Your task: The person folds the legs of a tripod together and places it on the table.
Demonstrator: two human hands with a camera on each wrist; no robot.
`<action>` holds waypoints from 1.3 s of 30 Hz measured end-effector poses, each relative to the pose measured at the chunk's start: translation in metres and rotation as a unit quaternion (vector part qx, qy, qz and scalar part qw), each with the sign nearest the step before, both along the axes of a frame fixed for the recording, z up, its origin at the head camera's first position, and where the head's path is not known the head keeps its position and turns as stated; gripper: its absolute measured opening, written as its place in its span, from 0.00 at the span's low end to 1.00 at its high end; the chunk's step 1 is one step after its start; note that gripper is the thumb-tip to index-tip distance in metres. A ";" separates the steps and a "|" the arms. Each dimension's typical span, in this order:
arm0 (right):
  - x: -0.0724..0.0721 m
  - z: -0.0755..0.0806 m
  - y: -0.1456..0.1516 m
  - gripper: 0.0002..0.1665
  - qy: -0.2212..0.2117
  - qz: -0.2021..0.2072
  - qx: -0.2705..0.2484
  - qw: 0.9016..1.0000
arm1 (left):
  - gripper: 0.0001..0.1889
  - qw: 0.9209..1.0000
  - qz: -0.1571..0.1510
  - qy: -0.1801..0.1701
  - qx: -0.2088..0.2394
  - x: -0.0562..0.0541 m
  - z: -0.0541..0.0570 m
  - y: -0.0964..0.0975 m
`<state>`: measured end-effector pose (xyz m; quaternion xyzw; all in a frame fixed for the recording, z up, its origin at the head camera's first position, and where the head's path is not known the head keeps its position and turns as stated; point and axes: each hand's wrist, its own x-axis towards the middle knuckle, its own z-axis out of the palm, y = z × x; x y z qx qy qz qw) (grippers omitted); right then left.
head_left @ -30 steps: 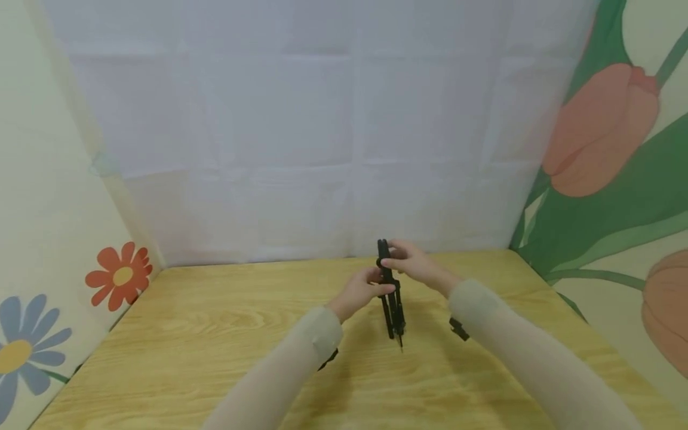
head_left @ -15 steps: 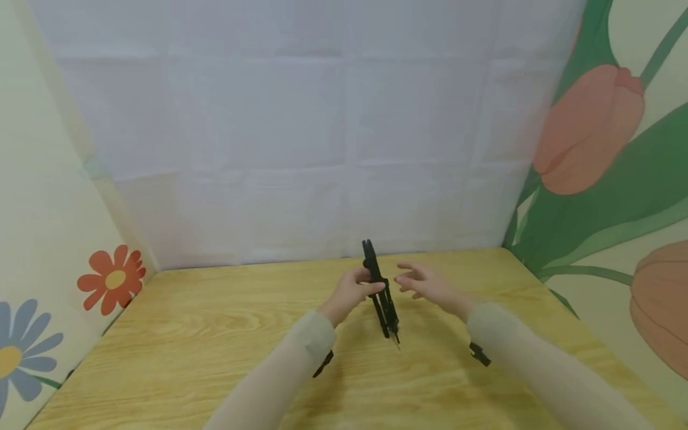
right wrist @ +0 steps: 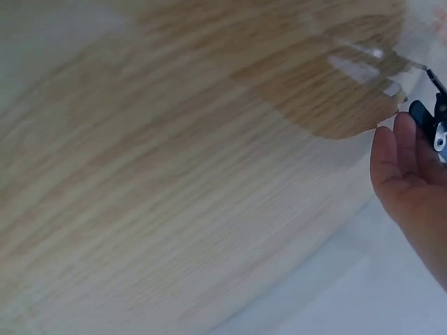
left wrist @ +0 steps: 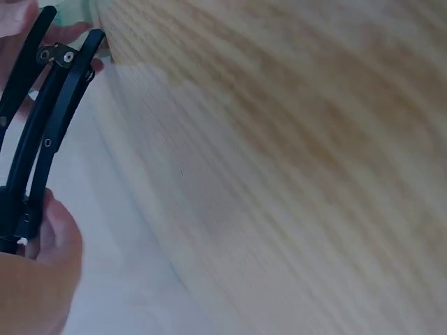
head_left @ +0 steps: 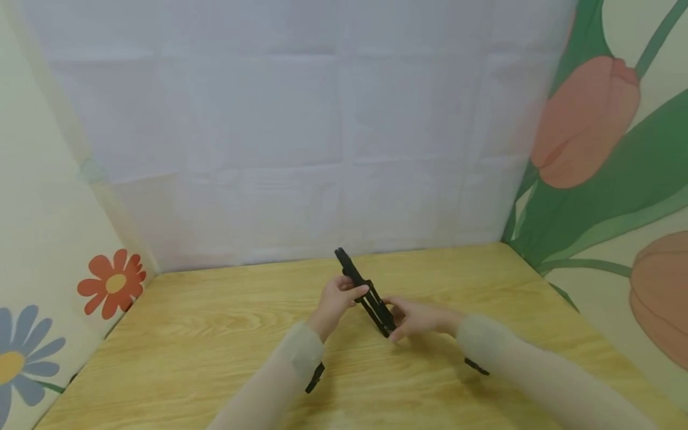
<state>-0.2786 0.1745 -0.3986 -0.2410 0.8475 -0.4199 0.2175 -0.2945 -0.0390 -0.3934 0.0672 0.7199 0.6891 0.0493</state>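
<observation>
A black folding stand with slim hinged legs (head_left: 374, 306), much like a small folded tripod, tilts above the table with its top to the upper left. My left hand (head_left: 337, 303) grips it about the middle, thumb across the front. At the lower end of the legs, my right hand (head_left: 421, 316) pinches with thumb and fingers. In the left wrist view the legs (left wrist: 43, 105) spread slightly, joined by a metal bracket with screws. The right wrist view catches only one end of the stand (right wrist: 438, 125), with a thin tip, beside my right fingers (right wrist: 386, 157).
A wood-grain tabletop (head_left: 215, 334) lies beneath both hands. White cloth (head_left: 258, 119) hangs along its back edge. Flower-printed panels stand at the left (head_left: 43, 179) and right (head_left: 591, 221). Dark wrist mounts (head_left: 315, 377) hang under the sleeves.
My right hand let go of the upper part, moved down and took hold of the lower leg ends. The stand, in my left hand, has tilted further to the left.
</observation>
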 end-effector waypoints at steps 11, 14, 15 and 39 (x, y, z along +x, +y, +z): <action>-0.010 -0.006 -0.005 0.50 0.010 0.059 0.048 0.997 | 0.31 0.993 0.087 -0.021 0.070 0.022 0.001 -0.022; -0.012 -0.009 -0.005 0.49 0.000 0.067 0.055 0.996 | 0.27 0.994 0.080 -0.014 0.068 0.026 0.007 -0.031; -0.012 -0.010 -0.005 0.48 -0.003 0.067 0.059 0.996 | 0.26 0.994 0.079 -0.018 0.072 0.026 0.008 -0.033; -0.011 -0.007 -0.020 0.34 0.083 0.086 0.116 0.986 | 0.22 0.988 0.103 -0.046 0.103 0.031 0.004 -0.044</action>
